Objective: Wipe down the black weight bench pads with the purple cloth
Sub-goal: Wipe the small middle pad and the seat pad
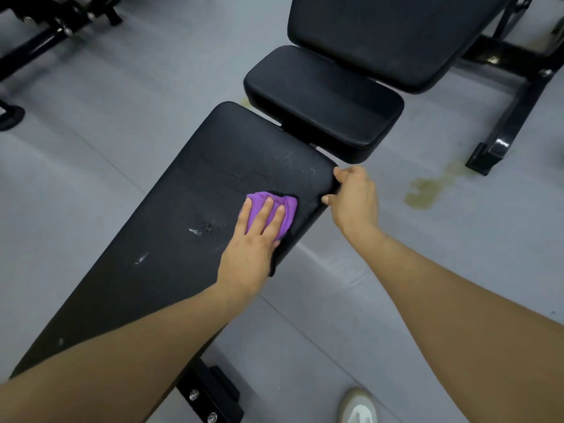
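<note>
Head view, left hand (254, 236) flat on purple cloth (274, 213) near long pad (171, 227) edge, right hand (354, 198) fingers gripping that edge.

One view only, head cam, wide-angle, looking fwd and steeply down from above the long bench pad (195, 227). It's sitting close: both forearms are filling the lower frame, pad running diagonally up-right toward the seat pad (323, 102). Grey floor (128, 117) is bending at the edges. No 2nd view, so no overlap.
</note>
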Tool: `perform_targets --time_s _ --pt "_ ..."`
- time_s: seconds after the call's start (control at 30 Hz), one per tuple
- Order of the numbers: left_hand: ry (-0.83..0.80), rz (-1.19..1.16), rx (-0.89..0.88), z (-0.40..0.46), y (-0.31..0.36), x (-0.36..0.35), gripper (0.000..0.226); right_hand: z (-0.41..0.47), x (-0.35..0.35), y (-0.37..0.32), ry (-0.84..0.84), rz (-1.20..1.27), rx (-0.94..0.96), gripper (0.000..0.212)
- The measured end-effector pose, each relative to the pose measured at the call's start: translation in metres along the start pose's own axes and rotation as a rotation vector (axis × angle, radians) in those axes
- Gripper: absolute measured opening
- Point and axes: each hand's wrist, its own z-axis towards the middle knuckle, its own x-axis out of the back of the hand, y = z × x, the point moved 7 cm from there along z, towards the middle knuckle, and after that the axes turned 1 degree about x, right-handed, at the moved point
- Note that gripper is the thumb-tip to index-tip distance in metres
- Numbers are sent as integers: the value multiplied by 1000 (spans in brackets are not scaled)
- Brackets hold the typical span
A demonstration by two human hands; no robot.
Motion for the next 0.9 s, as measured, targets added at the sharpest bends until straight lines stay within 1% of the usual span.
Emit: perform_targets --time_s 0.07,0.13,0.17,0.3,0.37,0.47,0.53,0.6,0.67,0.7,0.8,0.9 --pt "-3 -70 20 16 6 7 55 0 -3 0 -35 32 25 19" --pt "-20 -128 34 42 14 7 53 -2 -2 0 -33 -38 85 35" --pt "-21 -131 34 58 18 6 52 -3 -2 0 -28 -63 96 38" --pt "-40 -150 51 94 30 3 51 -5 -4 -5 10 -147 122 25" --pt "-18 -168 37 94 27 0 50 -5 -5 -8 26 -188 135 26" --pt "-9 -173 -51 74 25 3 50 -9 -7 -9 63 -218 149 32" --pt "2 -175 -109 42 17 4 49 -15 -8 -11 99 -206 154 30" --pt "86 -83 -246 5 8 14 46 -21 -8 -11 115 -143 109 25" --pt "152 29 -325 -17 0 17 43 -24 -9 -11 111 -174 96 28" --pt "175 60 -328 -18 -3 17 43 -23 -9 -11 112 -181 99 30" --pt "82 -39 -257 -2 4 4 46 -18 -9 -4 125 -112 94 30" --pt "64 -35 -219 39 21 -4 51 -14 -10 1 121 -119 138 41"
